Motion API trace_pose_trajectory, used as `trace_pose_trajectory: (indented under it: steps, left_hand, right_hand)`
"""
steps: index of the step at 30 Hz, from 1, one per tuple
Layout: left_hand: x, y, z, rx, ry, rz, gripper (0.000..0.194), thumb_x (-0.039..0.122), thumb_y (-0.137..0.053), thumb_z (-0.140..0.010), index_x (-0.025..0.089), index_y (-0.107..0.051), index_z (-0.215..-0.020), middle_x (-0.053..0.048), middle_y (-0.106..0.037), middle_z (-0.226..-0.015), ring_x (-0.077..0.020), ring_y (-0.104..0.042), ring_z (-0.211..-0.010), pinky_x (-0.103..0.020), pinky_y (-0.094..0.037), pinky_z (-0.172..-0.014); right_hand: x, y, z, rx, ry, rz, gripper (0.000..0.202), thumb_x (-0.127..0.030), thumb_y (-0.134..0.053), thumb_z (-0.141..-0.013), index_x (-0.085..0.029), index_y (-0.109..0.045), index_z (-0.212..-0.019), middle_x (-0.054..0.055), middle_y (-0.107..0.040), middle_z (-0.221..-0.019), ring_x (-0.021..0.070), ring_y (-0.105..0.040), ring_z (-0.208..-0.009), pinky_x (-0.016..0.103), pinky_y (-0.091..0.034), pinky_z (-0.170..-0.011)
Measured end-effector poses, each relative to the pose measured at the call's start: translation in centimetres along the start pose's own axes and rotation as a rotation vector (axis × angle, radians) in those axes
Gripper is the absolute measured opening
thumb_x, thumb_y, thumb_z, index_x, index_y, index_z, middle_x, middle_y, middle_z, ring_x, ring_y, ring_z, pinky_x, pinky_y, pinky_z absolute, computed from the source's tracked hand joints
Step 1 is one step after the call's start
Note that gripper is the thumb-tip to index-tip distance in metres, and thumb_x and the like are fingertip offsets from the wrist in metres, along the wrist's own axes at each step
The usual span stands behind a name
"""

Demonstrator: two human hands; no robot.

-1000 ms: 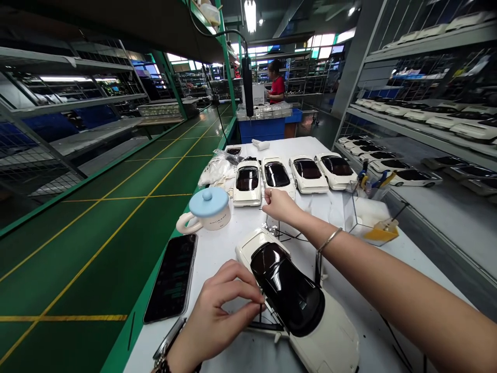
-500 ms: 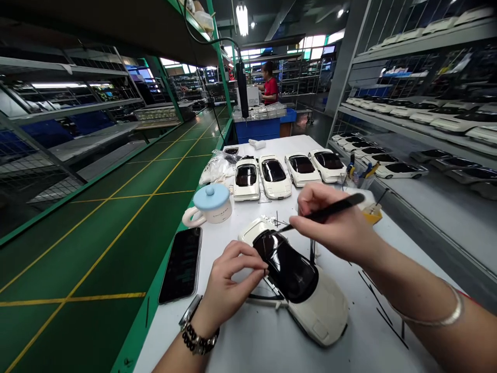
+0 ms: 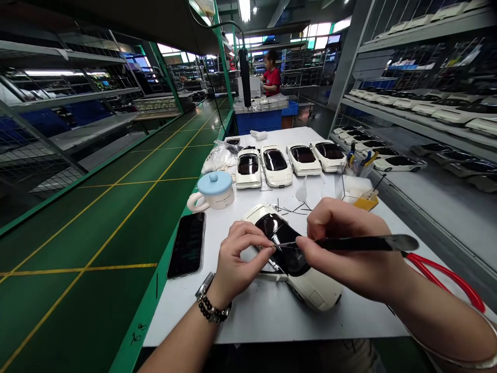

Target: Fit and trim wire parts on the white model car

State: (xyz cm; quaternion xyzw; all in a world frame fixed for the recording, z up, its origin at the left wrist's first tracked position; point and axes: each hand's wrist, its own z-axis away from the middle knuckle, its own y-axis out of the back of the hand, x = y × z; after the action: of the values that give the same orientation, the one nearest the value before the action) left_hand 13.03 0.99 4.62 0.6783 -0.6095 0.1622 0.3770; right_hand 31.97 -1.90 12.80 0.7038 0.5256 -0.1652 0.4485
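Your left hand [image 3: 236,261] is pinched together, contents unclear, above the white model car [image 3: 316,287] on the table [image 3: 264,321] — right hand [image 3: 357,269] clamped on the dark tool [image 3: 361,243]. Apparent step: fine handling — next calls for steadiness.

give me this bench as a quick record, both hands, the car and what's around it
left hand: fingertips pinched; anything between them too small to tell
right hand: holding slim dark tool, tip at left fingertips
nearest car: white, dark roof, beneath the hands
left side: phone, blue-lidded mug
far side: four white cars
right side: red handles
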Motion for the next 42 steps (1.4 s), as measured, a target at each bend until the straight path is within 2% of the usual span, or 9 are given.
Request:
trace_pose_trajectory:
  steps: [23, 32, 37, 42]
  left_hand:
    - [0.3, 0.1, -0.2, -0.012, 0.014, -0.006, 0.006, 0.015, -0.069, -0.077, 0.020, -0.067, -0.075, -0.003, -0.063, -0.072, -0.0181, -0.055, -0.078, -0.037, -0.044, -0.076]
    - [0.2, 0.1, 0.0, -0.035, 0.085, 0.049, 0.006, 0.017, -0.069, -0.077, 0.019, -0.067, -0.072, -0.003, -0.063, -0.070, -0.0181, -0.055, -0.075, -0.038, -0.043, -0.076]
    - [0.0, 0.1, 0.0, -0.028, 0.135, 0.083, 0.006, 0.016, -0.070, -0.076, 0.019, -0.067, -0.071, -0.003, -0.062, -0.069, -0.0178, -0.054, -0.075, -0.037, -0.042, -0.076]
    - [-0.1, 0.2, -0.1, -0.021, 0.160, 0.134, 0.007, 0.015, -0.070, -0.075, 0.020, -0.067, -0.071, -0.003, -0.062, -0.069, -0.0183, -0.054, -0.076, -0.037, -0.042, -0.077]
  right_hand:
    - [0.1, -0.4, -0.3, -0.035, 0.028, 0.003, 0.029, -0.003, -0.059, -0.068, -0.022, -0.038, -0.066, -0.007, -0.039, -0.056, 0.0045, -0.032, -0.045, 0.018, -0.026, -0.038]
    - [0.6, -0.1, 0.3, -0.065, 0.117, 0.130, 0.027, -0.010, -0.065, -0.070, -0.022, -0.041, -0.068, -0.006, -0.045, -0.057, 0.0058, -0.036, -0.047, 0.020, -0.029, -0.041]
    - [0.5, 0.2, 0.3, -0.041, 0.094, 0.105, 0.026, -0.008, -0.061, -0.071, -0.021, -0.039, -0.065, -0.006, -0.043, -0.055, 0.0056, -0.036, -0.045, 0.020, -0.029, -0.040]
    - [1.4, 0.9, 0.5, -0.065, 0.082, 0.027, 0.022, -0.011, -0.063, -0.076, -0.021, -0.044, -0.070, -0.004, -0.049, -0.062, 0.0081, -0.046, -0.053, 0.020, -0.038, -0.047]
